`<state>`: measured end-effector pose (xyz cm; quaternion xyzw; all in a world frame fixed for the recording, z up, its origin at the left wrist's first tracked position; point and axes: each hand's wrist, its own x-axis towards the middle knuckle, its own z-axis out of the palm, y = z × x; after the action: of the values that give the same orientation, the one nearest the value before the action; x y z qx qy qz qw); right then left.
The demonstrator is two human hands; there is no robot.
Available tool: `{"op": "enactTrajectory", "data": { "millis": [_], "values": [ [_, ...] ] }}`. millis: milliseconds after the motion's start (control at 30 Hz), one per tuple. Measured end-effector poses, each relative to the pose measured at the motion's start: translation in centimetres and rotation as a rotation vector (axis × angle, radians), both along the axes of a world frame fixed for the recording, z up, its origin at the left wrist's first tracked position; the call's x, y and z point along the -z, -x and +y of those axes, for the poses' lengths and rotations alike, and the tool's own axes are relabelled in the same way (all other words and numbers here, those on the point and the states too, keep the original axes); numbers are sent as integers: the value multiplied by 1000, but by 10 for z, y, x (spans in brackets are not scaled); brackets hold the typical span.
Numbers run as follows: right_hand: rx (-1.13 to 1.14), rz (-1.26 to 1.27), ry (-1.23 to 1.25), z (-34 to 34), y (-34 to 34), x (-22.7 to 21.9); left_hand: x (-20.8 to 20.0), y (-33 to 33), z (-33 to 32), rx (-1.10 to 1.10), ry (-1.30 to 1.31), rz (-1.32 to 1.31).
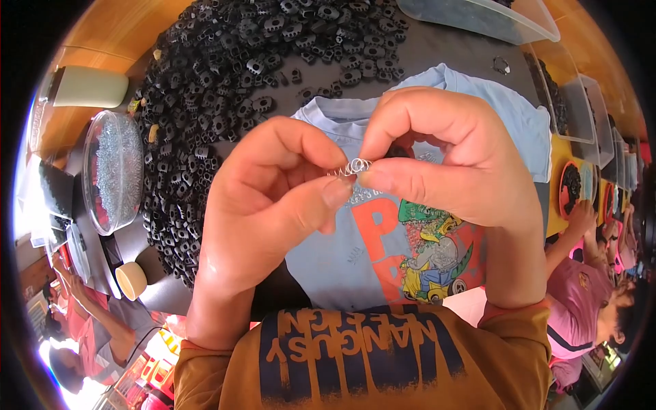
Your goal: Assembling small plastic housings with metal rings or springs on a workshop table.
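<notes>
A small silvery coil spring [356, 166], perhaps two tangled together, spans the gap between my fingertips. My left hand [263, 195] pinches its left end between thumb and forefinger. The thumb and forefinger of my right hand [451, 160] close on the other end. Both hands are raised over a light blue printed T-shirt [321, 253] spread on the dark table. To the left stands a round clear tub [113, 171] holding many similar springs. A broad heap of black plastic pieces [225, 75] covers the far and left table.
A clear plastic bin [485, 19] stands at the far right, with more clear bins [591, 116] beyond the table's right edge. A pale yellow cup [130, 281] and a light green cylindrical container [92, 87] are on the left. Other people [581, 301] sit on both sides.
</notes>
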<state>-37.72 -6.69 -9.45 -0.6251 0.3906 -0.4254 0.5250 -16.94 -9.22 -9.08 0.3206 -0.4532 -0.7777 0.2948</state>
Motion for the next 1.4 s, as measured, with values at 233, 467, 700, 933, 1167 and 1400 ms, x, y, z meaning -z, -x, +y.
{"op": "enactTrajectory", "data": {
  "millis": [233,467,700,933,1167,1400],
  "values": [
    [-47,-257,-223,3,0,-7,-11,9,12,-177,305,-138],
    [44,-87,-51,-1,-4,-1,-8,7,11,-162,410,-258],
    [169,353,535,-5,-6,-1,-14,2,6,-33,163,-224],
    [71,463,378,-2,0,3,-11,4,6,-92,174,-206],
    [41,734,305,-2,0,12,-4,2,-2,-192,250,-205],
    [7,614,170,-5,4,6,-6,5,-1,-216,275,-208]
  ]
}}
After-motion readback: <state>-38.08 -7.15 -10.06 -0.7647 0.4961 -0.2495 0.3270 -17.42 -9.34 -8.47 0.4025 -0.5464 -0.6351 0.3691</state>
